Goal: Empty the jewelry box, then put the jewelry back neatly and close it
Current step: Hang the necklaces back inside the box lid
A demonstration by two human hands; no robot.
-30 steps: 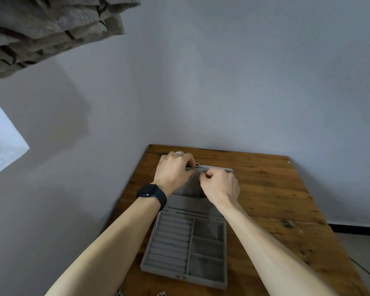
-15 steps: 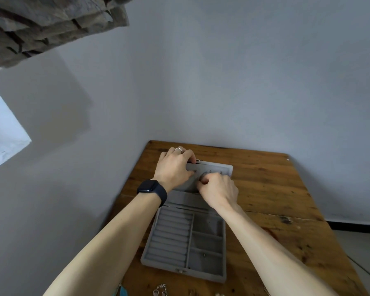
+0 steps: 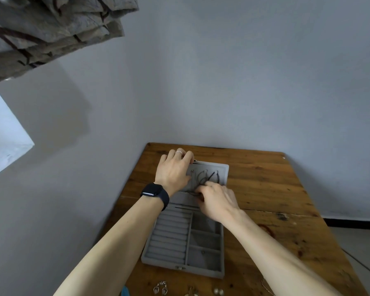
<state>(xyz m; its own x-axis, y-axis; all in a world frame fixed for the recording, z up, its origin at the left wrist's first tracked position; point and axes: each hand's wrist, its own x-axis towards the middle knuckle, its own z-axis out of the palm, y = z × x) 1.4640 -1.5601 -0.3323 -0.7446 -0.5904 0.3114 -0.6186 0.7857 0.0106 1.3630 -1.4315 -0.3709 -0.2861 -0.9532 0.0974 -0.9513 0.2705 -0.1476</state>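
A grey velvet jewelry box (image 3: 168, 245) lies open on the wooden table (image 3: 265, 189), its ring rolls and side compartments bare. Its lid (image 3: 222, 169) lies flat toward the wall with dark cord necklaces (image 3: 208, 177) hanging inside. My left hand (image 3: 174, 170), with a ring and a black watch on the wrist, grips the lid's far left corner. My right hand (image 3: 217, 198) pinches the lower ends of the cords at the lid's pocket edge.
Several loose pieces lie at the table's near edge: silver earrings (image 3: 160, 288), a gold piece (image 3: 191, 291), pearl studs (image 3: 218, 291). A grey wall stands just behind the table. Folded cloth (image 3: 41, 33) hangs at the upper left.
My right hand has drawn down from the lid's top edge toward the hinge, uncovering the cords in the lid. My left hand has stayed on the lid's corner. The view has tilted down.
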